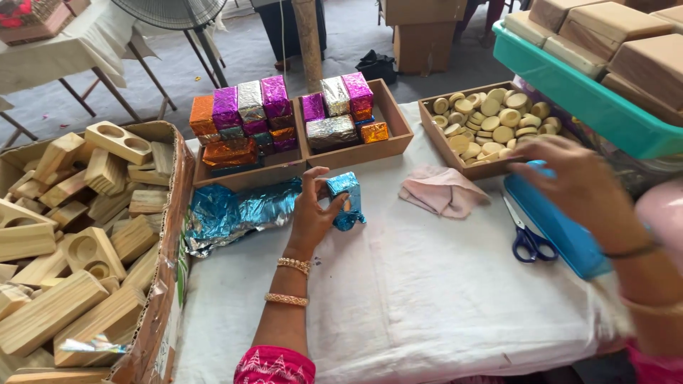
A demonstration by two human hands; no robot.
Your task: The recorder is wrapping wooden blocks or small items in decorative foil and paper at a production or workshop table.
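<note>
My left hand (311, 213) grips a small block wrapped in shiny blue foil (346, 199), holding it upright on the white tablecloth (398, 299). More crumpled blue foil (235, 212) lies just left of that hand. My right hand (578, 179) hovers with its fingers spread over a blue plastic case (562, 231), close to a wooden tray of round pale discs (491, 121). It holds nothing that I can see.
Two wooden trays (302, 160) at the back hold foil-wrapped blocks in purple, orange and silver. A cardboard box of bare wooden blocks (78, 235) fills the left. A pink cloth (441, 190), blue-handled scissors (525, 235) and a teal crate (590, 99) of brown blocks lie to the right.
</note>
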